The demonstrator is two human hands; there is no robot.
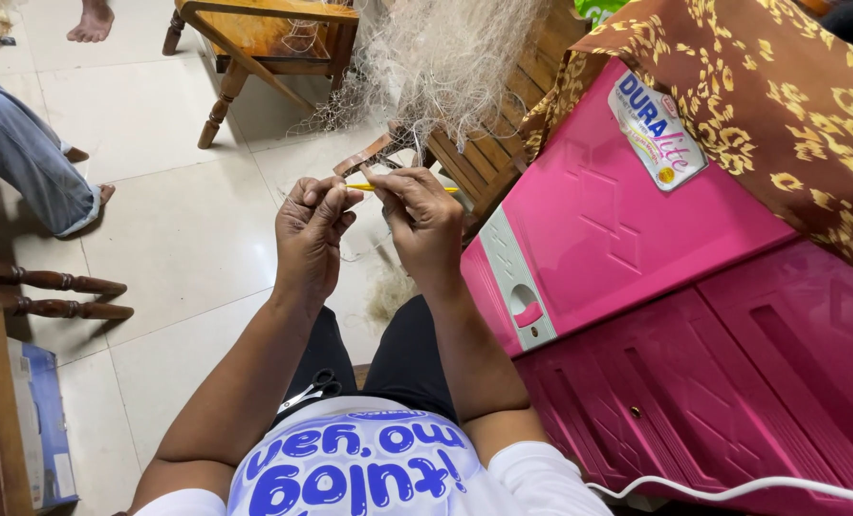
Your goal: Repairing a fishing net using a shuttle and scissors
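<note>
Pale tiled floor [187,239], wooden chair [264,38] beyond. Left hand [310,234]: raised, fingers pinched shut on fine net thread. Yellow needle [402,188]: lying crosswise, left to right, gripped by right hand [426,225], nearer the net [445,57] ahead. Scissors [313,389] on lap. Pink cabinet [637,287] rightward.

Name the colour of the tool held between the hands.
Yellow netting needle, seen in the head view.

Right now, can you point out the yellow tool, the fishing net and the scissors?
yellow tool [445,189], head view, on its tip past the right hand.
fishing net [450,57], head view, on the bunched pale mesh.
scissors [313,389], head view, near the handles, on the lap.
</note>
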